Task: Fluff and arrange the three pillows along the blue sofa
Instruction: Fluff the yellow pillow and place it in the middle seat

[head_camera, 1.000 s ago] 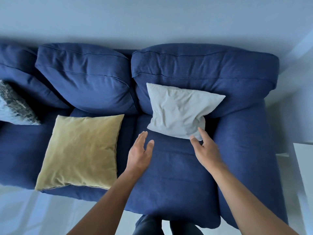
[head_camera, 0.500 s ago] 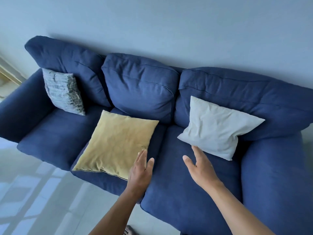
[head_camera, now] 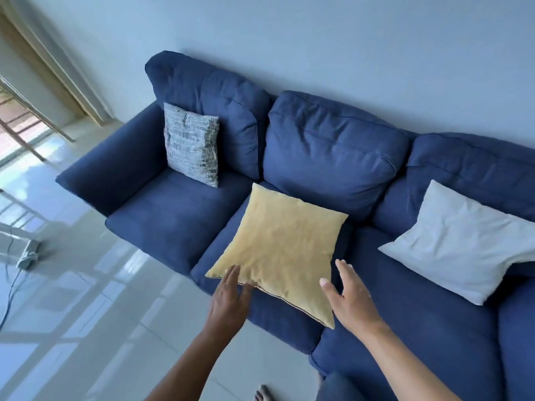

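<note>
A yellow pillow [head_camera: 282, 247] lies flat on the middle seat of the blue sofa [head_camera: 333, 151]. My left hand [head_camera: 231, 299] is open at the pillow's near left corner, fingertips touching its edge. My right hand [head_camera: 347, 299] is open beside the pillow's near right corner. A white pillow [head_camera: 460, 244] leans against the right back cushion. A grey patterned pillow [head_camera: 191, 143] stands upright against the left back cushion.
A pale wall runs behind the sofa. Glossy white floor tiles [head_camera: 72, 328] spread to the left, with a power strip and cable [head_camera: 27, 256] on them. A window frame and curtain [head_camera: 43, 68] are at the far left. My bare foot [head_camera: 265, 393] shows below.
My view and both hands have shifted left, away from the white pillow to the yellow pillow's near edge. The white pillow stays leaning on the right cushion.
</note>
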A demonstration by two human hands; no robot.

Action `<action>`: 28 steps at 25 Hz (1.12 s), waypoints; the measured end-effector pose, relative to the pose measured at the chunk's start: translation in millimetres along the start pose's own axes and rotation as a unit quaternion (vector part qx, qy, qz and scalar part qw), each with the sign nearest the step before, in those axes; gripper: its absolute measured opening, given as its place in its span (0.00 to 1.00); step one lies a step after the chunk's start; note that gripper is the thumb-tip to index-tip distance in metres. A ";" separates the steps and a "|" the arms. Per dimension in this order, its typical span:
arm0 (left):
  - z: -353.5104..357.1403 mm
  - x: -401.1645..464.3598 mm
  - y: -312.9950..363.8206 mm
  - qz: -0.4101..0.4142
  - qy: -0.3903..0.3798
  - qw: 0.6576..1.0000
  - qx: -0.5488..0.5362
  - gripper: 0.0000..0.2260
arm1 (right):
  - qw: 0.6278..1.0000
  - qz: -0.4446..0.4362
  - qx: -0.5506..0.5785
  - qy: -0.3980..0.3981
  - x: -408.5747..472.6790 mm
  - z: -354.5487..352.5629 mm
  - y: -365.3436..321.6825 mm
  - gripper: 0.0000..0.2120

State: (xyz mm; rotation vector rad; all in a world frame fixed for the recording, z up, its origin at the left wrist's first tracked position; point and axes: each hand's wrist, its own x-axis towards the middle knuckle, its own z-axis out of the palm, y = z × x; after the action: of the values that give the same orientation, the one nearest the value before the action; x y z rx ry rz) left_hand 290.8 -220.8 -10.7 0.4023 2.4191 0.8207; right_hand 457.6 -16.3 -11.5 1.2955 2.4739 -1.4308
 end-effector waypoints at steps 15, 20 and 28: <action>-53.5 203.6 9.4 -0.034 -0.063 0.995 0.074 0.29 | 0.986 0.157 -0.026 -0.045 173.9 48.4 -33.2 0.36; -16.7 284.8 11.3 -0.042 -0.158 0.982 0.090 0.31 | 0.977 0.213 0.013 0.020 222.8 48.9 -28.6 0.36; 52.0 400.3 1.8 -0.160 -0.212 0.963 0.050 0.28 | 0.911 0.374 0.151 0.086 303.6 77.8 53.6 0.49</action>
State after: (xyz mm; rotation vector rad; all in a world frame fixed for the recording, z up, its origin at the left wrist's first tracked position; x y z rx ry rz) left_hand -0.8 -20.4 -205.0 0.1910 2.0519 0.4191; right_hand 263.4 137.8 -210.6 2.1736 1.5150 -1.5245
